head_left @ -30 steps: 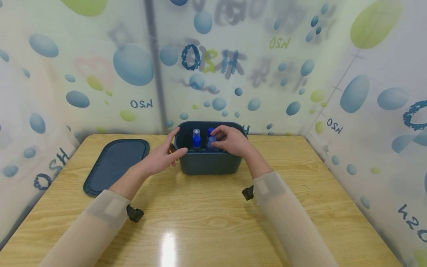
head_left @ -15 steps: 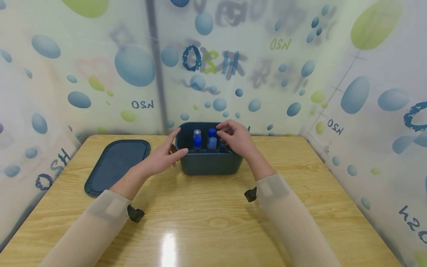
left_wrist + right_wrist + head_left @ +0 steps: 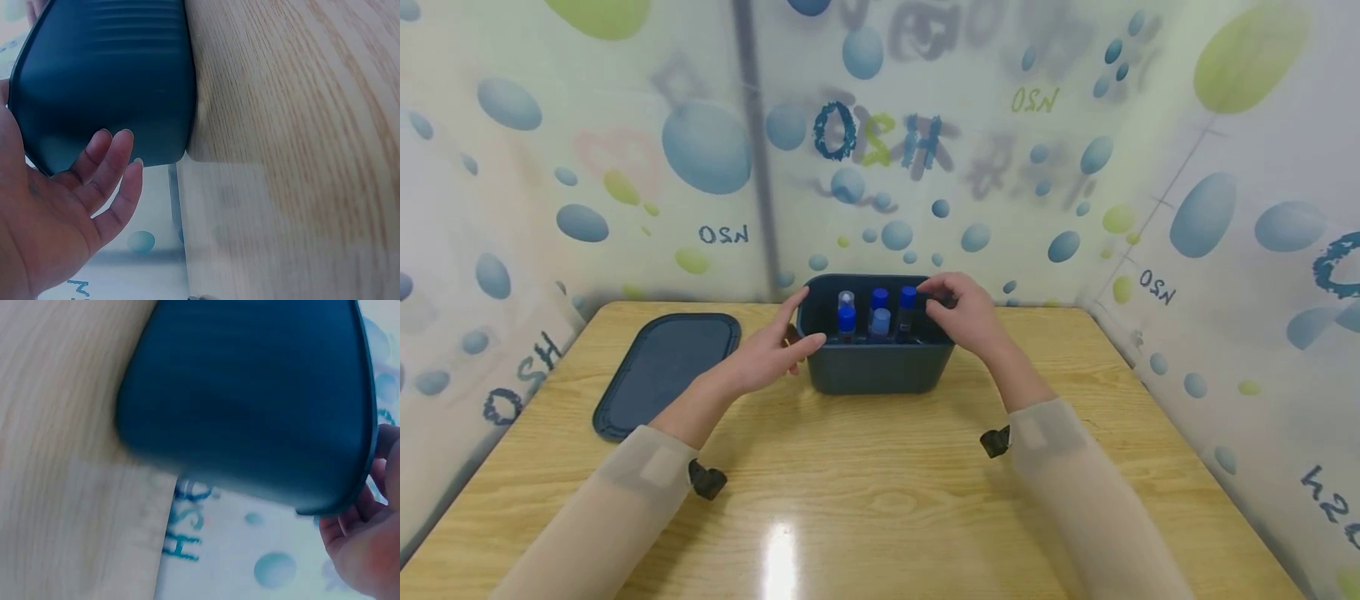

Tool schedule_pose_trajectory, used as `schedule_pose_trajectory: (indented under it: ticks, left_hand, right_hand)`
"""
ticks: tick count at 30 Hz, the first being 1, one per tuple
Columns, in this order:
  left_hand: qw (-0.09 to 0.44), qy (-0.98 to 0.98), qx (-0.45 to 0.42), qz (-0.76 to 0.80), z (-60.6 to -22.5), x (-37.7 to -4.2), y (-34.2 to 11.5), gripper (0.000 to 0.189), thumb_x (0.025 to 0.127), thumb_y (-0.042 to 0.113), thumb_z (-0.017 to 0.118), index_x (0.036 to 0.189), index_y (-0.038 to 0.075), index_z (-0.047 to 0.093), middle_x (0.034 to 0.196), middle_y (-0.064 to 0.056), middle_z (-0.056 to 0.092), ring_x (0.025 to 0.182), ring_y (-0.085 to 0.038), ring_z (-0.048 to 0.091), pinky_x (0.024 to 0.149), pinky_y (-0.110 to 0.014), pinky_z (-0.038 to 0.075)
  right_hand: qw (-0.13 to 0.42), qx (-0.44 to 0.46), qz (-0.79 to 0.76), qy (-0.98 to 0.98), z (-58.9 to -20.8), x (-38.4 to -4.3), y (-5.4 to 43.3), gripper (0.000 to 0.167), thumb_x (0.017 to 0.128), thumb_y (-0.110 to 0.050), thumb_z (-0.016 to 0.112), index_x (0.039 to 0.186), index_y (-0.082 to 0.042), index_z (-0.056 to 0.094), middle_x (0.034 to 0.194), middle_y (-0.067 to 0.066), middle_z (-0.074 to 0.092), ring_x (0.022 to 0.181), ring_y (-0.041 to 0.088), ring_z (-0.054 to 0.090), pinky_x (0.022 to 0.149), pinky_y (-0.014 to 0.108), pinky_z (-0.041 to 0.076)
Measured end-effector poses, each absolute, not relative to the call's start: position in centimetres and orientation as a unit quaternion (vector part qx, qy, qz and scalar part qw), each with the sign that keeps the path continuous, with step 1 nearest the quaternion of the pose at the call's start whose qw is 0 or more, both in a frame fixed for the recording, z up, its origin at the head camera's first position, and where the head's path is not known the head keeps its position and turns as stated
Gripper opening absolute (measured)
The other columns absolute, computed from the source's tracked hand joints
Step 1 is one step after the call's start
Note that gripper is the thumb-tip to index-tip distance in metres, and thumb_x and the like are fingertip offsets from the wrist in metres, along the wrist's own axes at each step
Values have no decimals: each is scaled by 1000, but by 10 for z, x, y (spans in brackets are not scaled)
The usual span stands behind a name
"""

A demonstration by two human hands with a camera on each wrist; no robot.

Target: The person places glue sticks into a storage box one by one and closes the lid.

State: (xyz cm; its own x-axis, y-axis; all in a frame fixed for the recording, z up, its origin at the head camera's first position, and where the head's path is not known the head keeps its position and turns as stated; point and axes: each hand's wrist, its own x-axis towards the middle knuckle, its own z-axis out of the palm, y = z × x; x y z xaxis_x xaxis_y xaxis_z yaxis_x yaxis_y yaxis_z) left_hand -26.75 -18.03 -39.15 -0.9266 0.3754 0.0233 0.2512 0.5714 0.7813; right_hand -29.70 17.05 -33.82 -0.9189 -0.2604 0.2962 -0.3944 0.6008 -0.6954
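Observation:
A dark blue-green plastic bin (image 3: 880, 371) stands at the back of the table, several small bottles upright inside. One blue-capped bottle (image 3: 907, 308) stands at the right of the group; a second blue-capped bottle (image 3: 847, 321) is at front left. My left hand (image 3: 767, 354) rests on the bin's left end, thumb by the front rim, forefinger by the back corner. In the left wrist view, its other fingers (image 3: 122, 150) lie loosely bent along the outer wall. Over the bin's right end hovers my right hand (image 3: 970, 317), fingers loosely bent, holding nothing, just right of the nearest cap.
A dark flat lid (image 3: 670, 367) lies on the wooden table (image 3: 865, 483), left of the bin and beyond my left forearm. Printed curtains (image 3: 910, 183) hang close behind the bin and along both sides of the table.
My right hand has moved right, from the middle of the bin to its right end, uncovering the right-hand blue-capped bottle. My left hand has stayed on the bin's left end.

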Motion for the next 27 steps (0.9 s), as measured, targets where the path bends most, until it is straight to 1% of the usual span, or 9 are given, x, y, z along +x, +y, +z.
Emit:
schedule_pose_trajectory:
  ticks: [3,5,9,12,19,23,27]
  left_hand:
    - [73,884,176,427,-391,-267,-180,92,110,64,56,177,39,-2,107,-20,68,89,-36,71,87,-41,55]
    - [74,885,176,425,-390,-266,-180,92,110,64,55,177,40,-3,107,-20,68,89,-36,71,87,-41,56]
    - [76,884,173,428,-389,-264,-180,92,110,65,55,177,41,-3,108,-20,68,90,-37,72,88,-42,56]
    - [78,883,170,431,-389,-264,-180,92,110,64,56,176,42,-3,108,-20,68,90,-38,72,89,-42,56]
    - [79,884,172,428,-389,-265,-179,92,110,64,56,177,41,-4,109,-21,68,91,-38,72,90,-43,56]
    - [79,883,172,429,-389,-265,-179,92,110,64,56,177,41,-3,108,-21,68,90,-38,72,89,-42,56]
    - [77,884,173,427,-388,-266,-180,93,110,64,56,177,40,-3,107,-20,68,89,-37,72,88,-42,57]
  right_hand:
    - [82,173,400,-896,-340,-296,187,31,109,-17,65,137,-7,73,143,17,63,126,37,58,112,59,50]
    - [73,168,403,-897,-342,-295,196,34,109,-21,65,140,-9,72,150,17,59,132,38,55,115,62,47]
    - [37,170,410,-895,-347,-295,212,44,111,-28,64,152,-11,64,161,17,51,142,40,54,118,62,46]
    - [15,175,410,-895,-353,-295,221,52,112,-33,65,160,-14,57,166,16,47,146,42,53,119,62,46]
    - [-19,171,427,-887,-363,-290,235,66,110,-44,66,169,-22,46,172,10,46,149,40,53,124,63,40]
    - [-28,165,439,-883,-371,-290,238,68,110,-47,67,170,-26,45,171,12,48,149,39,53,122,64,44]
    - [-26,161,463,-871,-379,-290,238,66,110,-46,66,170,-27,45,164,17,55,146,40,55,119,64,47]
